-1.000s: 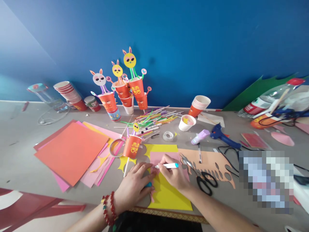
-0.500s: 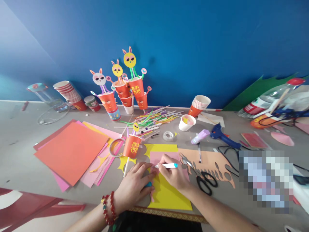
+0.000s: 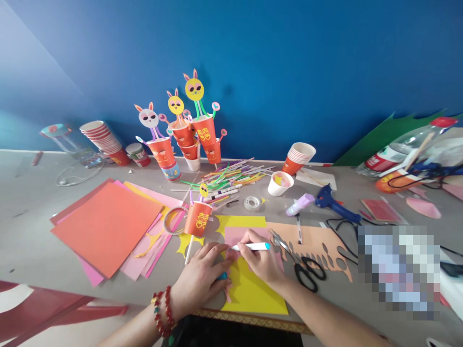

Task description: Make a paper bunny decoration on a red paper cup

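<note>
My right hand (image 3: pixel 261 258) is closed around a white marker (image 3: pixel 255 246) with a light-blue end, its tip on pink paper (image 3: pixel 237 234). The pink paper lies over a yellow sheet (image 3: pixel 255 289). My left hand (image 3: pixel 202 272) rests at the left edge of the papers, with a blue marker cap (image 3: pixel 222 276) held between its fingers. Its fingertips reach the pink paper near the marker tip. Just beyond the left hand, a red paper cup (image 3: pixel 198 219) stands on a white stick, with a small yellow face above it. Any drawn mark is too small to make out.
Black-handled scissors (image 3: pixel 306 270) lie right of the right hand on cut orange paper (image 3: pixel 334 241). Coloured sheets (image 3: pixel 108 226) are stacked at left. Behind are colourful sticks (image 3: pixel 231 176), a tape roll (image 3: pixel 252 203), a blue glue gun (image 3: pixel 336 205) and decorated cups (image 3: pixel 161 149).
The marker in my right hand has shifted slightly and lies a little flatter, its blue end a bit farther right and higher. My left hand stays in place.
</note>
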`<state>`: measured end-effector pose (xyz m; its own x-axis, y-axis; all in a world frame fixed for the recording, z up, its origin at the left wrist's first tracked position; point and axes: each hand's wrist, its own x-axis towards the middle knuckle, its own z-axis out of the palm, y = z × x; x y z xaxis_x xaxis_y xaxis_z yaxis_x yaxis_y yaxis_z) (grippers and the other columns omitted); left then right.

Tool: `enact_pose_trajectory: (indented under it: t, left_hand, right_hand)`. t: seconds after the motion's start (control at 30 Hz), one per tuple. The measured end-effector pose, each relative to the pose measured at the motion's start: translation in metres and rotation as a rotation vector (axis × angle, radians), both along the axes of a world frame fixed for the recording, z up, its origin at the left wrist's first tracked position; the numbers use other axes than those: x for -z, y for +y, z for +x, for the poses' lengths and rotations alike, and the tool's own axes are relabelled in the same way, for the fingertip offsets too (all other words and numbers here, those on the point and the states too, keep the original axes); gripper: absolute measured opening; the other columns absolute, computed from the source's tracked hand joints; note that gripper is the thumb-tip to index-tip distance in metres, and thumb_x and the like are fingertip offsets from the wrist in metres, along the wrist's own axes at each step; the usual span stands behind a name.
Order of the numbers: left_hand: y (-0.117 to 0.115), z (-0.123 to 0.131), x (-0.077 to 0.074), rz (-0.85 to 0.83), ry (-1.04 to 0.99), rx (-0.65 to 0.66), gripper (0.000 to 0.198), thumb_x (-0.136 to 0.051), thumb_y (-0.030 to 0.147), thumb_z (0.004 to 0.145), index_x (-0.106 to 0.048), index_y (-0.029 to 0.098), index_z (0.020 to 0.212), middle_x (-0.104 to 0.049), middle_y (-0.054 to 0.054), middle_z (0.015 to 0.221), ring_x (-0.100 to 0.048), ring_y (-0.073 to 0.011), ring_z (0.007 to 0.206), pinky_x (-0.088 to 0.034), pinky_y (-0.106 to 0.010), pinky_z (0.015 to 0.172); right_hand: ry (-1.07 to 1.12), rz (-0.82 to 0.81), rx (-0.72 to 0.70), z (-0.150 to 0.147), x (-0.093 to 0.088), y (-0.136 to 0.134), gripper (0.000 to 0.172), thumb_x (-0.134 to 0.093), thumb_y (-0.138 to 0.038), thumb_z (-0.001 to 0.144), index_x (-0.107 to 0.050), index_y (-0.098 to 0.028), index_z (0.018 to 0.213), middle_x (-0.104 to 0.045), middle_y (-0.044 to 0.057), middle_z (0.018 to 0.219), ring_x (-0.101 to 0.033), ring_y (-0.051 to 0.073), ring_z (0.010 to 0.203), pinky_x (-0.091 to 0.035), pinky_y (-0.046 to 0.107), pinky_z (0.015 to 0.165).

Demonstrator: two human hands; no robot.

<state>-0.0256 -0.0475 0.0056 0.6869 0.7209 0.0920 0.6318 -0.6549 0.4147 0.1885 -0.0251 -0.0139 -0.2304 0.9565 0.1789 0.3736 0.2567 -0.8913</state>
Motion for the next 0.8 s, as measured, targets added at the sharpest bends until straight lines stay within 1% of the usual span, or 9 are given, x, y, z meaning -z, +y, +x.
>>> enact_pose_trajectory:
  t: [0.2, 0.37, 0.5, 0.63, 0.8]
  left_hand:
    - [-0.0005, 0.0003, -0.0005, -0.006, 0.003, 0.001, 0.047, -0.055, 0.042, 0.096, -0.051, 0.03, 0.142, -0.051, -0.011, 0.139, -0.049, -0.0324, 0.124, -0.051, -0.051, 0.098]
    - [-0.0002, 0.0005, -0.001, -0.009, 0.011, 0.002, 0.047, -0.055, 0.04, 0.096, -0.05, 0.03, 0.142, -0.051, -0.011, 0.14, -0.048, -0.0325, 0.123, -0.052, -0.051, 0.097]
    - [-0.0002, 0.0002, -0.0004, 0.015, -0.013, -0.004, 0.046, -0.056, 0.04, 0.096, -0.051, 0.03, 0.141, -0.052, -0.01, 0.139, -0.049, -0.0314, 0.122, -0.052, -0.049, 0.097]
    - [-0.0003, 0.0001, 0.0003, 0.022, -0.025, -0.001, 0.046, -0.057, 0.04, 0.095, -0.052, 0.03, 0.14, -0.052, -0.01, 0.139, -0.049, -0.031, 0.122, -0.052, -0.048, 0.097]
    - [0.0, 0.0, 0.0006, 0.003, -0.005, 0.011, 0.048, -0.054, 0.04, 0.096, -0.048, 0.029, 0.143, -0.05, -0.01, 0.14, -0.048, -0.0318, 0.123, -0.051, -0.05, 0.098]
  right_hand:
    - [-0.058, -0.008, -0.032, -0.0008, -0.0005, -0.0006, 0.023, -0.052, -0.031, 0.095, -0.047, -0.024, 0.073, -0.054, -0.004, 0.063, -0.052, 0.014, 0.056, -0.037, 0.024, 0.052]
    - [-0.058, -0.031, -0.055, -0.0014, -0.0009, -0.0009, 0.022, -0.051, -0.032, 0.095, -0.048, -0.024, 0.074, -0.06, -0.003, 0.066, -0.056, 0.015, 0.06, -0.04, 0.024, 0.056]
    - [-0.068, -0.021, -0.065, -0.0017, -0.0034, -0.0007, 0.022, -0.05, -0.032, 0.096, -0.05, -0.024, 0.076, -0.062, -0.002, 0.068, -0.059, 0.016, 0.062, -0.042, 0.024, 0.058]
    - [-0.072, -0.005, -0.065, -0.0022, -0.0054, -0.0005, 0.022, -0.051, -0.032, 0.095, -0.051, -0.024, 0.075, -0.062, -0.002, 0.067, -0.058, 0.015, 0.06, -0.042, 0.024, 0.056]
    - [-0.073, 0.004, -0.066, -0.0022, -0.0058, -0.0004, 0.022, -0.05, -0.031, 0.095, -0.05, -0.024, 0.075, -0.062, -0.002, 0.067, -0.057, 0.015, 0.06, -0.04, 0.024, 0.055]
